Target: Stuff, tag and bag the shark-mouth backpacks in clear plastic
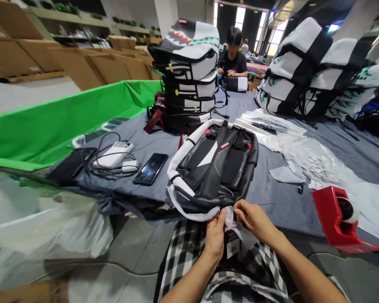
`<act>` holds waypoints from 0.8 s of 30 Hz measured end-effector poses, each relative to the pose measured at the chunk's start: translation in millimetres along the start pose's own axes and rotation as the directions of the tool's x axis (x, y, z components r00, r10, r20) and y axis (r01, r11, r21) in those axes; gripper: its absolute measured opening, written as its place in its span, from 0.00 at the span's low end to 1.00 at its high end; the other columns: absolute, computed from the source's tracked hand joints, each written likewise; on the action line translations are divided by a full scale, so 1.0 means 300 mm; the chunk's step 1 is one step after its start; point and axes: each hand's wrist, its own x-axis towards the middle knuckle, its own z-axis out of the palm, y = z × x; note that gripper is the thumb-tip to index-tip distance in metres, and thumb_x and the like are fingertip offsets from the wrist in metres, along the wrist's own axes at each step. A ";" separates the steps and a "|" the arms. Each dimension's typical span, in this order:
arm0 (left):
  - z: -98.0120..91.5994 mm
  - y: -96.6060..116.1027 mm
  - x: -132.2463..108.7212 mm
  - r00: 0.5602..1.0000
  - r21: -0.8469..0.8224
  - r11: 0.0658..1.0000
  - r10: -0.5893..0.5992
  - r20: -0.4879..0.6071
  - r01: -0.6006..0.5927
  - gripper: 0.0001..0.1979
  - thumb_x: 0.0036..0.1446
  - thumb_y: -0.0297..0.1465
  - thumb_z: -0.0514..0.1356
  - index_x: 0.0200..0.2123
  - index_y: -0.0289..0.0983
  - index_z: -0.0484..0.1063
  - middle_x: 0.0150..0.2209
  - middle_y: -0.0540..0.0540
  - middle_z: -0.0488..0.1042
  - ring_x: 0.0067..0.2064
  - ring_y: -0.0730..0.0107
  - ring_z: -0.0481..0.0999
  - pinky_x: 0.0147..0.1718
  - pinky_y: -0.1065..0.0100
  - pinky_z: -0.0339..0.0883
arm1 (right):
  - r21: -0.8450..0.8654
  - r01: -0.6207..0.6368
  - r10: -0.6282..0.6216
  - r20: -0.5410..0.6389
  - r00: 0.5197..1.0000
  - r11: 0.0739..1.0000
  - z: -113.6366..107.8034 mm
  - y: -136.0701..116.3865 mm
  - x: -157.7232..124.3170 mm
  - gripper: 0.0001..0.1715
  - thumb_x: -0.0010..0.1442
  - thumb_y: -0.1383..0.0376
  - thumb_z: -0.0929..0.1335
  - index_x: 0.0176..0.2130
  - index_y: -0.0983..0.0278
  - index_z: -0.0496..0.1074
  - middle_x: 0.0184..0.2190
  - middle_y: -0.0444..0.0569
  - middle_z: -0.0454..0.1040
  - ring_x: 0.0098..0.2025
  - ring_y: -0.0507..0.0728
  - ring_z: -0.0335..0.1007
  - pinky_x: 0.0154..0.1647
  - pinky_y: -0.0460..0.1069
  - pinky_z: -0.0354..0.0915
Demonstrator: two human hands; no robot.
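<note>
A black and white backpack (212,176) lies on the grey-covered table with its perforated black panel and small red label facing up. A pale strap in clear plastic wrap (192,215) curves round its near edge. My left hand (215,235) is closed, thumb on top, on the end of this wrapped strap. Beside it, the fingers of my right hand (251,216) pinch the bunched clear plastic wrap (229,216). Just below the hands hangs a white tag (233,247), over my checked clothing. Fingertips are partly hidden by the wrap.
A red tape dispenser (331,219) stands right, near crumpled plastic bags (318,158). Left lie a phone (150,168), a white power bank (113,153) and cables. Stacked backpacks (189,67) rise behind; more stacks (298,54) stand right. A co-worker (236,59) handles a bag at the far end.
</note>
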 end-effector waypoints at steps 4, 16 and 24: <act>0.011 0.005 -0.005 0.999 -0.011 1.000 0.000 -0.039 0.000 0.27 0.48 0.54 0.68 0.35 0.35 0.74 0.32 0.46 0.78 0.36 0.65 0.78 0.44 0.64 0.73 | 0.200 -0.004 0.024 -0.100 0.995 0.980 0.068 0.038 0.001 0.14 0.65 0.56 0.62 0.32 0.60 0.66 0.24 0.45 0.76 0.26 0.55 0.71 0.32 0.47 0.62; -0.006 0.006 -0.001 0.996 0.105 0.994 0.014 -0.091 -0.005 0.32 0.43 0.57 0.69 0.40 0.35 0.78 0.42 0.41 0.81 0.47 0.57 0.79 0.54 0.58 0.69 | 0.116 -0.100 0.128 -0.269 0.955 0.988 0.140 0.034 0.006 0.15 0.60 0.54 0.67 0.30 0.63 0.72 0.20 0.42 0.68 0.23 0.52 0.61 0.27 0.47 0.54; -0.068 -0.041 0.046 0.980 0.267 0.963 0.031 -0.197 0.023 0.36 0.39 0.60 0.69 0.42 0.37 0.78 0.51 0.38 0.79 0.58 0.48 0.74 0.61 0.55 0.64 | 0.437 -0.057 0.085 -0.044 0.995 0.898 0.147 0.027 0.022 0.28 0.61 0.47 0.62 0.20 0.62 0.58 0.20 0.41 0.56 0.25 0.51 0.51 0.27 0.46 0.51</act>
